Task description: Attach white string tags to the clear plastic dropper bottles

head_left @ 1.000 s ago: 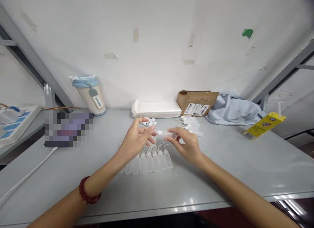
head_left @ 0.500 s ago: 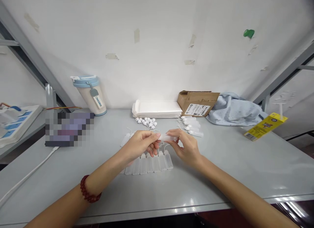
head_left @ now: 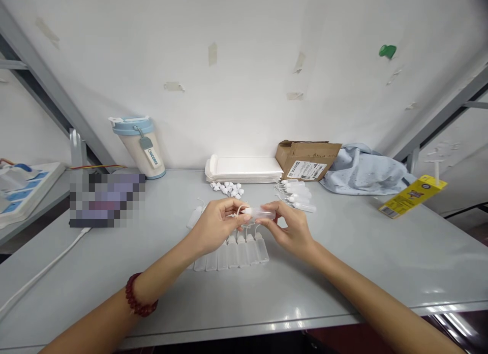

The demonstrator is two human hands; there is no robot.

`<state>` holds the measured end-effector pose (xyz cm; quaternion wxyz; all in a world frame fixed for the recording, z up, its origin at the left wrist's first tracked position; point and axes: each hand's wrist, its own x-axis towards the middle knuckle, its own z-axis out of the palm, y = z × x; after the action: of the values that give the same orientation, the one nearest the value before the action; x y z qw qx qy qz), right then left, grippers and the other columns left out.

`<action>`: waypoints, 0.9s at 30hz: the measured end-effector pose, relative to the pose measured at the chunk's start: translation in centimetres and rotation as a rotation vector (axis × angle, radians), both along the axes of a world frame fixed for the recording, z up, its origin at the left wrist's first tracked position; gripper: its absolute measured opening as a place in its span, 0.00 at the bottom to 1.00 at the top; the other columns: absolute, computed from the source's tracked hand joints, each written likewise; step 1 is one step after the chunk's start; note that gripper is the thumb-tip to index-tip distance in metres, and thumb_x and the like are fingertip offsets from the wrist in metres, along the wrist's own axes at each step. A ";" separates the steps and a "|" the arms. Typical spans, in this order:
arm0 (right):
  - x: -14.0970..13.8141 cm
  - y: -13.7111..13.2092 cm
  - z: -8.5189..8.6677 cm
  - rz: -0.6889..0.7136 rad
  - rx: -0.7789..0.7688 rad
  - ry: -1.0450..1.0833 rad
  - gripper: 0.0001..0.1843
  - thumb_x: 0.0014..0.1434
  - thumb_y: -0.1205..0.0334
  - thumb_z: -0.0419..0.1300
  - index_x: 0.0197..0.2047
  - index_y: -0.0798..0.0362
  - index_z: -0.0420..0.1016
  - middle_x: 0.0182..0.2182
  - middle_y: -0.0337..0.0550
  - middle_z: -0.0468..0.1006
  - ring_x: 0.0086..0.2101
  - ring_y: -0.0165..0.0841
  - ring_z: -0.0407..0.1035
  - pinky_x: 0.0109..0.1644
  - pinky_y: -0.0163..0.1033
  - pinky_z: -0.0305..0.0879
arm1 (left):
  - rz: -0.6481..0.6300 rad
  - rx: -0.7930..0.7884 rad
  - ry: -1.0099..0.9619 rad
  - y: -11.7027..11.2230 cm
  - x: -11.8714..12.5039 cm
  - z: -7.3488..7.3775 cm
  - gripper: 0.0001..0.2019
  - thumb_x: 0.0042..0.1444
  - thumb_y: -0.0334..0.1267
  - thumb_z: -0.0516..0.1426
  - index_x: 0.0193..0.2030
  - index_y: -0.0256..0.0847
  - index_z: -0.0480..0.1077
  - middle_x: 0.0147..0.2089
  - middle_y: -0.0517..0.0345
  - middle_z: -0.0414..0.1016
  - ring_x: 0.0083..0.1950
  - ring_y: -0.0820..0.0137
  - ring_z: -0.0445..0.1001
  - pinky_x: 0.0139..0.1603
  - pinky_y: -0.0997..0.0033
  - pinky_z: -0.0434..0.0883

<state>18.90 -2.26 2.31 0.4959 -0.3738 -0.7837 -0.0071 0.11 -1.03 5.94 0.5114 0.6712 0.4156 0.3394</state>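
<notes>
A small translucent plastic bottle [head_left: 260,213] lies sideways in the air between my hands, its white neck end to the left. My right hand [head_left: 290,226] pinches the base of it between thumb and fingers. My left hand [head_left: 218,226] is closed at the neck end, thumb and fingertips around the neck and its thin looped strap; the exact contact is partly hidden. Below, a row of similar bottles [head_left: 233,255] lies flat on the table, straps at the top. My left hand and forearm cover part of that row.
Small white caps [head_left: 229,187] lie in a pile behind my hands, with several strapped bottles [head_left: 299,195] to the right. Farther back are stacked white trays [head_left: 247,167], a cardboard box [head_left: 305,161] and a cloth [head_left: 366,171]. A tumbler [head_left: 139,148], yellow carton [head_left: 412,196] and cable [head_left: 46,272] flank the workspace.
My left thumb and fingers have shifted on the neck end, so the white neck and looped strap now show. My right hand keeps its hold on the bottle, nearly still.
</notes>
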 end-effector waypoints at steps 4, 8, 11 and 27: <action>0.0 0.0 0.0 0.011 -0.012 0.023 0.07 0.56 0.62 0.61 0.38 0.53 0.68 0.25 0.39 0.75 0.20 0.26 0.65 0.22 0.32 0.64 | -0.021 -0.038 -0.052 0.1 -0.1 0.0 0.12 0.51 0.44 0.58 0.38 0.38 0.72 0.33 0.57 0.73 0.32 0.71 0.72 0.34 0.70 0.71; 0.1 0.1 -0.1 0.029 0.055 -0.004 0.08 0.56 0.68 0.60 0.40 0.53 0.67 0.31 0.44 0.77 0.23 0.27 0.67 0.24 0.32 0.66 | -0.092 -0.141 -0.088 0.0 -0.2 0.0 0.16 0.56 0.49 0.53 0.33 0.36 0.72 0.33 0.53 0.73 0.33 0.69 0.73 0.32 0.69 0.71; 0.0 0.2 -0.2 0.049 0.109 -0.034 0.08 0.57 0.72 0.57 0.40 0.52 0.66 0.32 0.45 0.76 0.27 0.29 0.70 0.25 0.33 0.67 | -0.127 -0.195 -0.085 0.1 -0.1 -0.3 0.20 0.57 0.51 0.52 0.28 0.35 0.71 0.29 0.54 0.72 0.29 0.71 0.71 0.30 0.71 0.70; 0.1 -0.3 0.1 0.082 -0.104 0.019 0.05 0.59 0.62 0.56 0.39 0.52 0.66 0.24 0.37 0.72 0.20 0.26 0.64 0.22 0.32 0.62 | -0.102 0.085 0.005 -0.2 -0.2 -0.2 0.16 0.57 0.46 0.53 0.26 0.37 0.72 0.27 0.57 0.73 0.29 0.71 0.70 0.33 0.72 0.68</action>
<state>19.03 -2.53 2.45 0.4832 -0.3668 -0.7929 0.0575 -0.04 -1.26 5.72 0.4980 0.7136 0.3671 0.3287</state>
